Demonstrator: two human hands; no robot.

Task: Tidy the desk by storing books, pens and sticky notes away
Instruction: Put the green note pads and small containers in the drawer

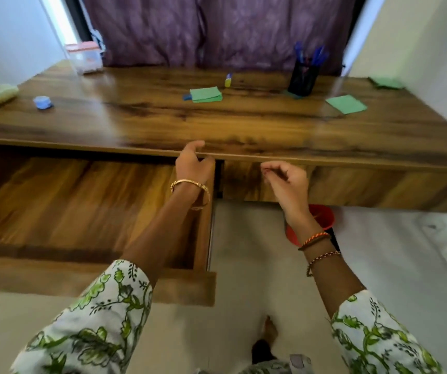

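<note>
Head view, looking down at a wooden desk (163, 122) with the left drawer (82, 211) pulled wide open. Left hand (192, 163) up at the desk's near edge — thumb over the top lip, fingers curled under it, right above the open drawer's right corner. Gold bangle (190, 190) on that wrist. Right hand (287, 179) just to the right, hanging in front of the closed right drawer front (351, 184), fingers loosely curled with nothing in them, not touching the wood as far as can be told. Thread bracelets (316, 238) on that wrist, floral sleeves on both arms.

Out on the desktop: green sticky notes (206, 94) around the middle toward the far side, with a small blue thing tucked against their left edge. A second green pad (346, 104) further right, and a third (387, 82) at the far right by the wall. Black mesh pen holder (303, 78) full of blue pens between the first two pads, set further back. Small yellow-and-blue item (228, 80) just beyond the middle pad — too blurry to name. Blue tape roll (43, 102) near the left end, clear box (86, 58) at the far left corner. Orange bin (314, 225) on the floor under the desk.
</note>
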